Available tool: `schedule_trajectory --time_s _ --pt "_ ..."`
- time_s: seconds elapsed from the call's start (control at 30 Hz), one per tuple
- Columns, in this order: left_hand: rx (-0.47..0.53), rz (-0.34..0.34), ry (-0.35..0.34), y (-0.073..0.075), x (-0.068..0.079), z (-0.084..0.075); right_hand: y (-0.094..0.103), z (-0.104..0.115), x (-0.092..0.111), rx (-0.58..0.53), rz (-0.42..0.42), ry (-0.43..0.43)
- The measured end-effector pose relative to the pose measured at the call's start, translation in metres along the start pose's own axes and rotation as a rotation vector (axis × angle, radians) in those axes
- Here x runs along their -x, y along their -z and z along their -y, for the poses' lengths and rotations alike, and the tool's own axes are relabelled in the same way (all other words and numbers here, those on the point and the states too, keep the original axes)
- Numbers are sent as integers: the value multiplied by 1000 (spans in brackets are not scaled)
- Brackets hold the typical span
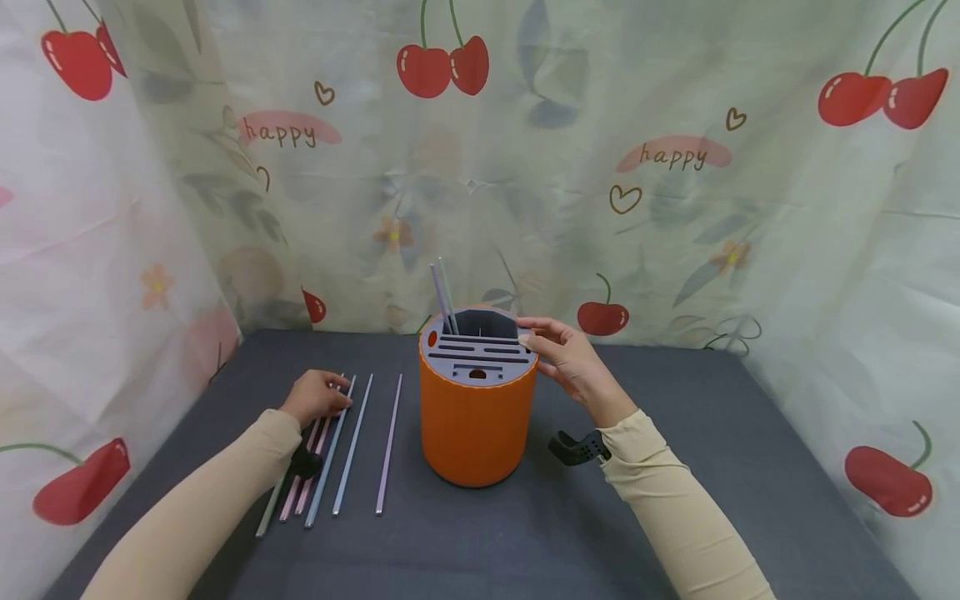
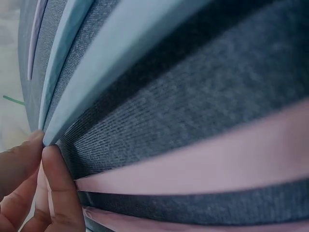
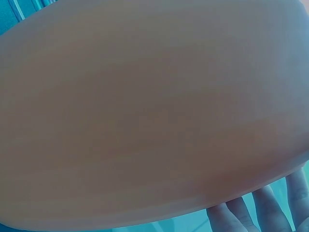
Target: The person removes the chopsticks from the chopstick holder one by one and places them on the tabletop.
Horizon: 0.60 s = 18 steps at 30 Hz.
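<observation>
Thumb and fingertips of my left hand (image 1: pixel 318 396) pinch the far end of a light blue chopstick (image 2: pixel 106 63), which lies at a slant over the dark cloth. Beside it lie a second blue chopstick (image 1: pixel 352 450) and a purple chopstick (image 1: pixel 390 443) to the right, with pink chopsticks (image 2: pixel 217 166) and a green chopstick (image 1: pixel 267 512) to the left. My right hand (image 1: pixel 570 358) grips the right upper rim of an orange knife block (image 1: pixel 476 433), its thumb on the grey slotted top. The block's side (image 3: pixel 145 121) fills most of the right wrist view, fingers (image 3: pixel 270 208) at its edge.
Two chopsticks (image 1: pixel 442 292) stand leaning in the block's rear opening. A dark grey cloth (image 1: pixel 675 500) covers the table. Behind and at both sides hangs a pale curtain (image 1: pixel 525 208) printed with cherries. Dark bands circle both wrists.
</observation>
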State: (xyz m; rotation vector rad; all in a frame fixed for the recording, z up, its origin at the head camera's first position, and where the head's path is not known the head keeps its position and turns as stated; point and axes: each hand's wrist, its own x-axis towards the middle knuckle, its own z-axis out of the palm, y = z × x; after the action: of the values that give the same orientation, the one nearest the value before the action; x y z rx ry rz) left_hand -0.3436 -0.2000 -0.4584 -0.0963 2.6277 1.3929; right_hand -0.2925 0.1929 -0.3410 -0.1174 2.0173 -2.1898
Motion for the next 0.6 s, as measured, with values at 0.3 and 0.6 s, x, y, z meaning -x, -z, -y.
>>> schedule_trajectory --time_s 0.3,0.6 --pt "-1 0 29 -3 -7 -1 1 1 2 -4 -4 -1" --pt "3 16 50 -3 -9 -1 1 0 1 19 0 -7"
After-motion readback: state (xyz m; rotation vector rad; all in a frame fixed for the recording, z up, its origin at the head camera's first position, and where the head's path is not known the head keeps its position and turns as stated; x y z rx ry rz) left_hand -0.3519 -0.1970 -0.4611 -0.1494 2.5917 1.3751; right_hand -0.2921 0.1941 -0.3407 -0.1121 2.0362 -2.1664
